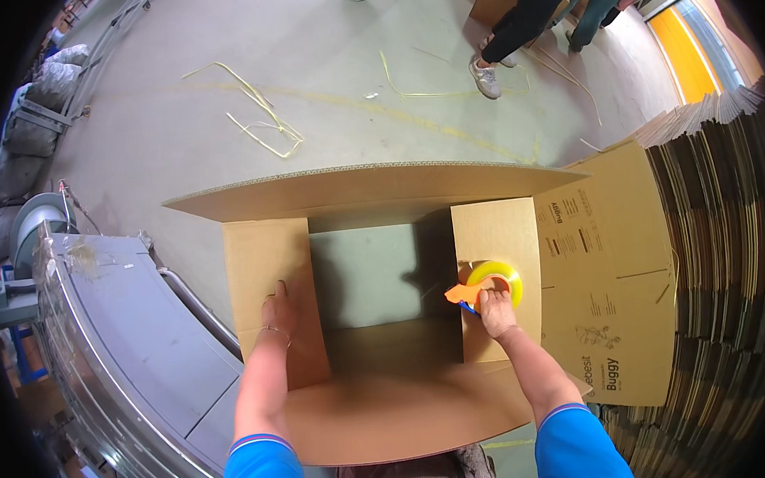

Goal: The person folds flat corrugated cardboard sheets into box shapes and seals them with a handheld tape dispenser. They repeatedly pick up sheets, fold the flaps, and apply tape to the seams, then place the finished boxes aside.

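- The left forearm reaches forward; the left hand [279, 314] lies on the left flap [266, 247] of the cardboard box [378, 189], grip loose, one finger stretched ahead.
- The right forearm angles inward; the right hand [497, 316] clasps an orange tape dispenser [466, 294] with a yellow roll [509, 275].
- The dispenser is at the right flap [495, 233]; whether they touch, I cannot tell.
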Demonstrator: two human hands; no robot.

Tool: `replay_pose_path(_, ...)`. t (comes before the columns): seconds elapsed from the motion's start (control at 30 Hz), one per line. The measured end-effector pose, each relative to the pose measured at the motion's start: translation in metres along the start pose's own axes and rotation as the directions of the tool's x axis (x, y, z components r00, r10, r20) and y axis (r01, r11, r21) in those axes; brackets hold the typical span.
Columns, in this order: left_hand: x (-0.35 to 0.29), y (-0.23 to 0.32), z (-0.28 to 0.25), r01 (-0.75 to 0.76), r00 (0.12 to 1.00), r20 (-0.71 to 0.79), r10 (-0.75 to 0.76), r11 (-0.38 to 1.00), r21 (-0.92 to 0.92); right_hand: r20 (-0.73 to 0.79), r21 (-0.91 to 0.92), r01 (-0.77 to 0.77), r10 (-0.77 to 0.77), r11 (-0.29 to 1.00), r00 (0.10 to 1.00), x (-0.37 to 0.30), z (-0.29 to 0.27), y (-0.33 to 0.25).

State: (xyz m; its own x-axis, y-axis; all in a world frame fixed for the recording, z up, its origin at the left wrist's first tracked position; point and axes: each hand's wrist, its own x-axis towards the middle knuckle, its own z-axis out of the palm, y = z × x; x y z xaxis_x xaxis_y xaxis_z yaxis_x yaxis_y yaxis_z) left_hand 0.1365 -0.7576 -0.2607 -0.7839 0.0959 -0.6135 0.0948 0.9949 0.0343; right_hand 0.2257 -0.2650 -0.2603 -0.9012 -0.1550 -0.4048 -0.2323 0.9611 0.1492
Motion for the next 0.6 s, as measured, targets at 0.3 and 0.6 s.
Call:
replay_pose_path(0.3, -0.102, -0.026, -0.071, -0.422, 0.840, 0.076, 0.537, 0.735, -0.530, 0.075, -0.123, 0.063, -0.054, 0.990, 0.996, 0.006, -0.014, 0.017)
replay_pose_path(0.6, -0.295, 0.088, -0.055, -0.459, 0.888, -0.099, 0.448, 0.864, -0.205, 0.175, 0.038, 0.140, -0.145, 0.989, 0.974, 0.008, -0.023, 0.026)
